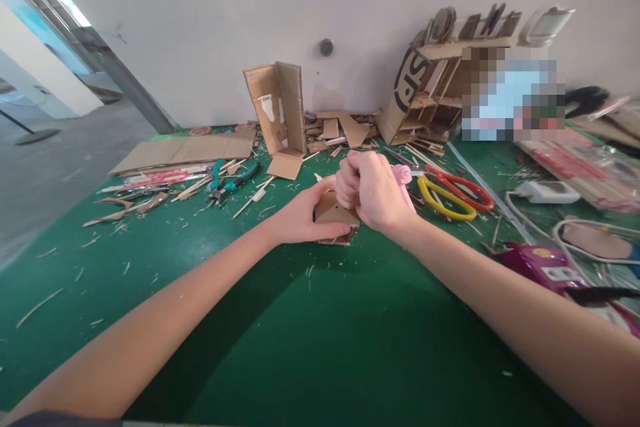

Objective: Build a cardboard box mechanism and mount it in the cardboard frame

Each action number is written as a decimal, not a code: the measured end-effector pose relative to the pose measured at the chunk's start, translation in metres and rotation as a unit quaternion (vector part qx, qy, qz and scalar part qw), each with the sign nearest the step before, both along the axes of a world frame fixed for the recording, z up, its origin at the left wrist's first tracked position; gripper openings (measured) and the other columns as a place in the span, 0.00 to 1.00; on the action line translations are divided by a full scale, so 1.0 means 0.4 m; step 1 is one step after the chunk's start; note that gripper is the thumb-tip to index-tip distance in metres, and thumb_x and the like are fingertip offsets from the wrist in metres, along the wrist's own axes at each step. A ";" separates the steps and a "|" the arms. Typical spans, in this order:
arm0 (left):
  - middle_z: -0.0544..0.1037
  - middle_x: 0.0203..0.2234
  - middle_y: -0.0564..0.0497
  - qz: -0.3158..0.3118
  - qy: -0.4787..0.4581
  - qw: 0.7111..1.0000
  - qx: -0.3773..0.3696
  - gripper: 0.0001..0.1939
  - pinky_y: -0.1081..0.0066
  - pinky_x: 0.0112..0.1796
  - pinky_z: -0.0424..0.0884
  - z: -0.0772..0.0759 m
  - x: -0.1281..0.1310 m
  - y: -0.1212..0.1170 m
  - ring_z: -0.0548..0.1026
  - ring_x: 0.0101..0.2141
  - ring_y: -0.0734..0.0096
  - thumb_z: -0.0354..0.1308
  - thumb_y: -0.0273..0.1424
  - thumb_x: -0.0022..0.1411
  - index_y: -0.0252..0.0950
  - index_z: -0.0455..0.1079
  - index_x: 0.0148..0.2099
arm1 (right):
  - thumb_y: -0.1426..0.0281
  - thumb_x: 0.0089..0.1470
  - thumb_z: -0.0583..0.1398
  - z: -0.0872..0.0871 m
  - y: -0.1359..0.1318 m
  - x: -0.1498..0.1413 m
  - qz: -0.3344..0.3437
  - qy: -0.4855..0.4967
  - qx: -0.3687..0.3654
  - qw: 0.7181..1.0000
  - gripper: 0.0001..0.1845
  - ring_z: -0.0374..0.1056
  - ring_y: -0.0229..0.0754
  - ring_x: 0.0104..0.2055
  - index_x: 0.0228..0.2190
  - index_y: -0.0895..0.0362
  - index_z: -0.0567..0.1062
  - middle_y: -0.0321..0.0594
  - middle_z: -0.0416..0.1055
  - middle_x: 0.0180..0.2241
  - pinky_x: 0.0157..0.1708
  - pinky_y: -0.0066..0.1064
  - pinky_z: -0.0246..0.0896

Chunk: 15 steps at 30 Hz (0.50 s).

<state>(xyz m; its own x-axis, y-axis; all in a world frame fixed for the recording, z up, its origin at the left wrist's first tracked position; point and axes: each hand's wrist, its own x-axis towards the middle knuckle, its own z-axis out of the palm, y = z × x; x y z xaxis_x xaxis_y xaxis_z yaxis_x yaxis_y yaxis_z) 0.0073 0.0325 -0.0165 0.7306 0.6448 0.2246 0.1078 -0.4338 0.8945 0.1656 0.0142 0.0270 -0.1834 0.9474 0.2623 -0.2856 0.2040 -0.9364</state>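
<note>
A small cardboard piece (pixel 334 212) sits on the green mat (pixel 310 340) at the middle of the view. My left hand (pixel 300 217) grips it from the left, thumb above and fingers below. My right hand (pixel 373 193) is a closed fist around a pink tool (pixel 404 181), pressing down on the top of the cardboard piece. The tool's tip is hidden by my fingers.
Yellow and red scissors (pixel 453 195) lie just right of my hands. Teal-handled pliers (pixel 231 181), sticks and flat cardboard (pixel 187 150) lie at left. A folded cardboard box (pixel 277 107) and a cardboard shelf model (pixel 425 97) stand by the wall. A magenta device (pixel 543 265) and cables lie at right.
</note>
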 end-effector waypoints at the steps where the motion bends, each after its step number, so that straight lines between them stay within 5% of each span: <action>1: 0.78 0.43 0.47 -0.004 -0.003 1.000 -0.007 0.29 0.62 0.38 0.75 0.000 0.001 -0.001 0.79 0.41 0.58 0.66 0.36 0.57 0.42 0.60 0.57 | 0.69 0.55 0.50 0.002 -0.001 -0.002 -0.004 -0.007 0.002 1.000 0.22 0.40 0.31 0.14 0.12 0.53 0.52 0.28 0.42 0.11 0.15 0.27 0.38; 15: 0.76 0.42 0.47 0.026 -0.027 0.999 0.038 0.26 0.65 0.40 0.73 -0.005 0.006 0.006 0.76 0.41 0.61 0.69 0.36 0.53 0.38 0.65 0.51 | 0.71 0.56 0.49 -0.007 -0.017 0.002 -0.056 -0.133 0.016 0.989 0.19 0.46 0.32 0.17 0.15 0.53 0.52 0.30 0.48 0.14 0.18 0.29 0.42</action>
<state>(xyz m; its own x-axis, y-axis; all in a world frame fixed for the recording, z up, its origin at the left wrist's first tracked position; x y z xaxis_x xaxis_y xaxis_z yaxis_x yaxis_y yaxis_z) 0.0096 0.0350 -0.0183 0.6824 0.6604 0.3136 0.0836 -0.4966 0.8639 0.1665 0.0073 0.0242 -0.1447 0.9577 0.2486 -0.0033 0.2508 -0.9680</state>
